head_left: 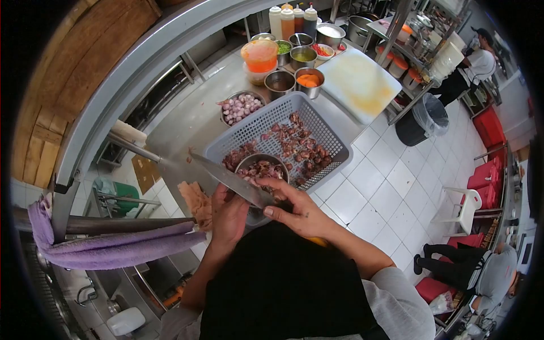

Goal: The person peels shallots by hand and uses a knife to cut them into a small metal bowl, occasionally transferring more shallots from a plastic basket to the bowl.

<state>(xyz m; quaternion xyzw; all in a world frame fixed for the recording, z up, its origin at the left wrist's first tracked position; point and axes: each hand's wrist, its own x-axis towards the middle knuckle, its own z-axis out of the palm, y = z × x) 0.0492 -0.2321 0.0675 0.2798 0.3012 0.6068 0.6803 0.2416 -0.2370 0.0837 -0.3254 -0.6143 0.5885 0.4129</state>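
A broad-bladed knife [229,180] slants across the front of the grey perforated basket [212,148], its tip to the upper left. My right hand [294,209] is closed at the wide end of the blade, thumb along it; the handle is hidden. Under the blade, my left hand [228,218] is curled, and the blade covers its fingertips, so what they hold is hidden. Just beyond my hands, a metal bowl [285,165] of reddish-purple pieces, apparently shallots, sits in the basket. Clumps of dark reddish-brown shallots [306,148] lie around it.
Peeled shallots [242,107] fill a bowl left of the basket. Behind stand metal pots [280,83], an orange-filled tub [260,55] and squeeze bottles [287,21]. A white cutting board [354,82] lies at right. A purple towel [119,245] hangs at left. Two people [481,59] are farther off.
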